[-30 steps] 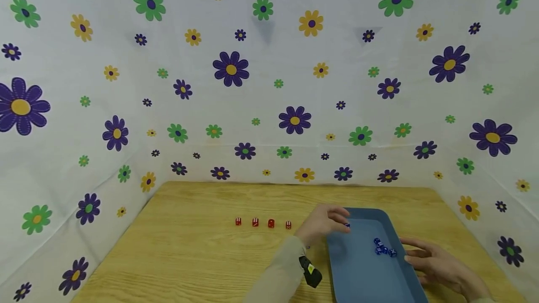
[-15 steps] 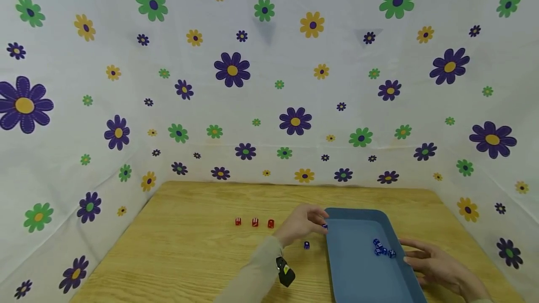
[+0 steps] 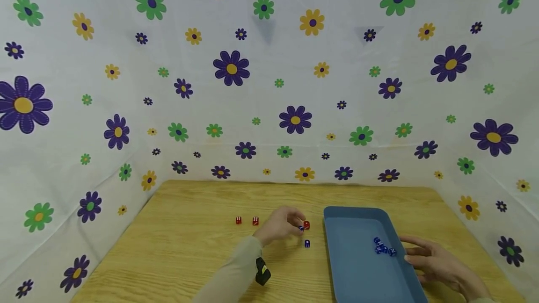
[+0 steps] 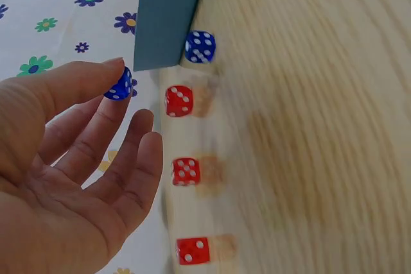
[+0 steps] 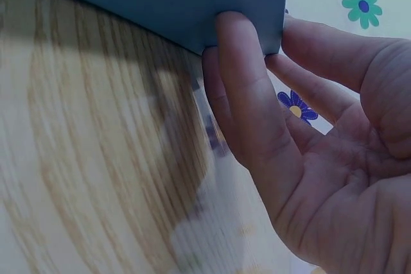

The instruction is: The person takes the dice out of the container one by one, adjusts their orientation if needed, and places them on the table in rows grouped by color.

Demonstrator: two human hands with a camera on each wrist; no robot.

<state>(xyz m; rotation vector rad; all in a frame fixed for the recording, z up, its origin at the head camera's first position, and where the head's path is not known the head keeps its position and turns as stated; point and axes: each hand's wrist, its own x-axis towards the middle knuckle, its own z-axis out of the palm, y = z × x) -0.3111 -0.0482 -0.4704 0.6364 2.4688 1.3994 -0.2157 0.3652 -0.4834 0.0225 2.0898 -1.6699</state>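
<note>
My left hand (image 3: 280, 226) pinches a blue die (image 4: 119, 86) between thumb and fingertips, just left of a red die (image 3: 306, 225). Two more red dice show to the left, one nearer red die (image 3: 255, 221) and one farther red die (image 3: 238, 220). The hand hides part of the row between them. A second blue die (image 3: 307, 243) rests on the table, in front of that right-hand red die. My right hand (image 3: 435, 263) touches the outer right side of a blue-grey tray (image 3: 358, 275), fingers against its wall and thumb at the rim.
Inside the tray, several blue dice (image 3: 382, 248) lie clustered toward its right side. The wooden table (image 3: 181, 247) stretches left of the dice. A flowered white curtain (image 3: 261, 83) encloses the back and sides.
My left hand has come out from over the tray, leftward to the red dice, carrying a blue die. The red die at the right and the lone blue die are uncovered. My right hand stays put.
</note>
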